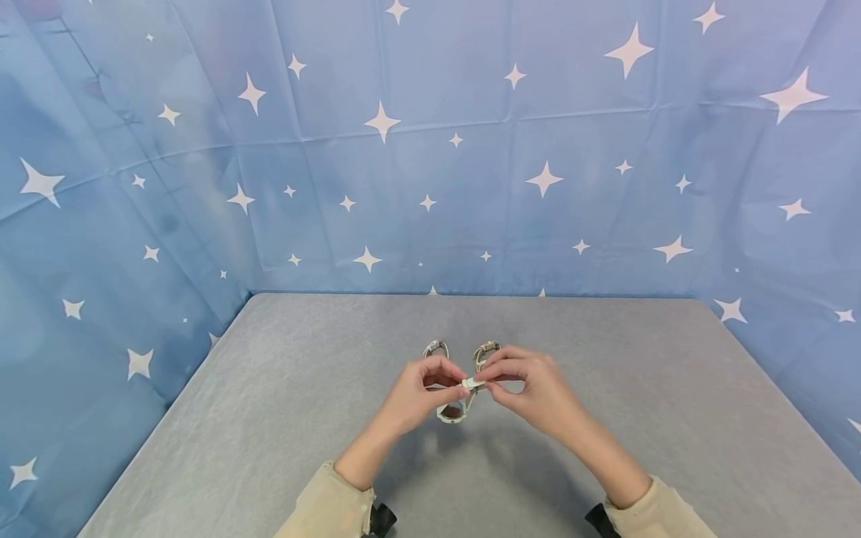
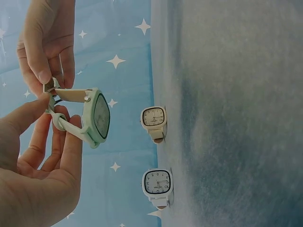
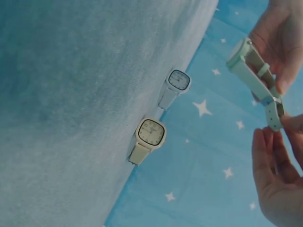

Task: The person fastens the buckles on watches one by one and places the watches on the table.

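A pale green wristwatch [image 2: 88, 127] is held above the table between both hands, its strap looped round. The left hand [image 1: 420, 392] pinches the strap near the buckle between thumb and fingers. From the other side, the right hand [image 1: 538, 388] pinches the strap's holed end, which passes through the metal buckle in the right wrist view. In the head view the watch's case [image 1: 452, 414] hangs below the fingers, dial toward the person. The fingers partly hide the buckle.
Behind the hands, a white wristwatch [image 1: 436, 347] stands on the left and a beige wristwatch [image 1: 486, 350] on the right, both on the grey table [image 1: 269, 418]. A blue star-patterned cloth [image 1: 457, 172] hangs along the table's far and side edges.
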The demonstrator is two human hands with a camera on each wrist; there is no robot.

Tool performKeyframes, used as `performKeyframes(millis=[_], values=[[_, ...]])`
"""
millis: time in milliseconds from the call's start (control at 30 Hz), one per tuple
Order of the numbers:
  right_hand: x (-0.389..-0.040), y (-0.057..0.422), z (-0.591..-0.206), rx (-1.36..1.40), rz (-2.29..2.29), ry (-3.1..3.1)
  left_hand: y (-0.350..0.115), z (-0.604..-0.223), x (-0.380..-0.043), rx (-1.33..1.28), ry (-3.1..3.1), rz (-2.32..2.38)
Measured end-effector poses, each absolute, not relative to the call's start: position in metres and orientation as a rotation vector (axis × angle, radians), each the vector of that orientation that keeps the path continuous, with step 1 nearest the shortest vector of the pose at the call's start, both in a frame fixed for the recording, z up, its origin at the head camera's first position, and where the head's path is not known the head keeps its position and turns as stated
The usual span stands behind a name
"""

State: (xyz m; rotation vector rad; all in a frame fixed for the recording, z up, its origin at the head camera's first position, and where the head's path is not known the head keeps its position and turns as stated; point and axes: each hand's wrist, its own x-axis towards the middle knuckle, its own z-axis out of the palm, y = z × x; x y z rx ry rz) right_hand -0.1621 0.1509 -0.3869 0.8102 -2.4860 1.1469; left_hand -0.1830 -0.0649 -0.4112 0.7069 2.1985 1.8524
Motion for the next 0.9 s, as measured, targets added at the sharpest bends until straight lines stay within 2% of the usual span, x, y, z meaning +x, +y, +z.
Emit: performKeyframes(millis=[900], values=[[-0.1589,0.1453,-0.3908,0.893,0.969,-2.445,-0.0606,-0.4111,-0.1794,0.627,2.334,1.774]])
